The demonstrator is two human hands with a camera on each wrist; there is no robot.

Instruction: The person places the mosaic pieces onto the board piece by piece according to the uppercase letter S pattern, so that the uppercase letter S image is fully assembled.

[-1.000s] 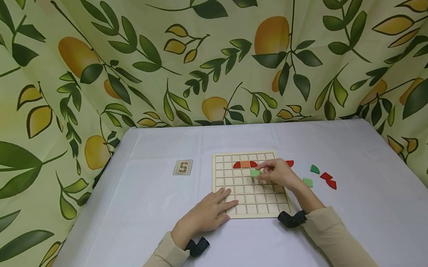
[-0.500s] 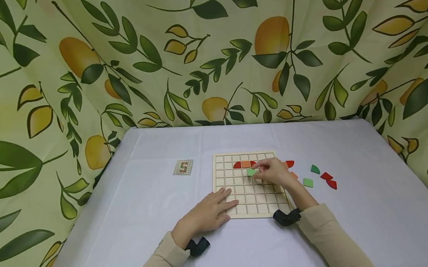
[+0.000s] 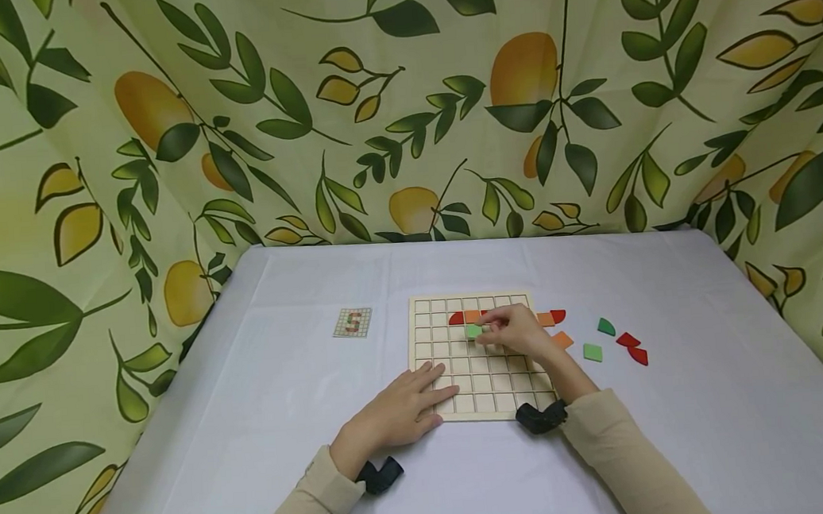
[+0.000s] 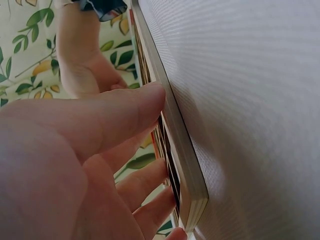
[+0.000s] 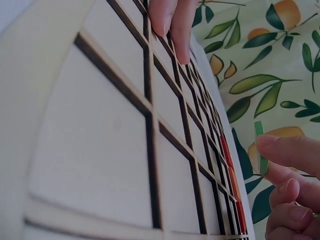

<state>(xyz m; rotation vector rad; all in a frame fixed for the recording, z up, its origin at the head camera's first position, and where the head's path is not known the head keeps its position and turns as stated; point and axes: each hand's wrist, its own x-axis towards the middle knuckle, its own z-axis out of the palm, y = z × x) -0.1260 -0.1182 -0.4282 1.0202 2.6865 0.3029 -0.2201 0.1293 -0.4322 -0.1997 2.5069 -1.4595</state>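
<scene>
Between thumb and forefinger my right hand (image 3: pixel 517 333) pinches a light green square tile (image 3: pixel 473 331), held over the upper part of the wooden grid board (image 3: pixel 493 380). The right wrist view shows the tile (image 5: pixel 261 150) on edge, apart from the board's surface. Just behind it, a red rounded piece (image 3: pixel 455 318) and an orange square (image 3: pixel 471 316) lie in one row of the grid; a second red piece beside them is mostly covered by my fingers. My left hand (image 3: pixel 392 410) rests with spread fingers on the board's front left corner, its thumb (image 4: pixel 145 102) along the edge.
Right of the board lie orange squares (image 3: pixel 563 340), a red piece (image 3: pixel 558 315), a green square (image 3: pixel 592 352), a dark green quarter-round (image 3: pixel 606 326) and two red pieces (image 3: pixel 637 355). A small card with an S pattern (image 3: pixel 352 323) lies left. A patterned curtain (image 3: pixel 403 130) hangs behind the table.
My right hand has moved a little left over the board with the green tile, uncovering orange squares at the board's right. The left hand has stayed in place.
</scene>
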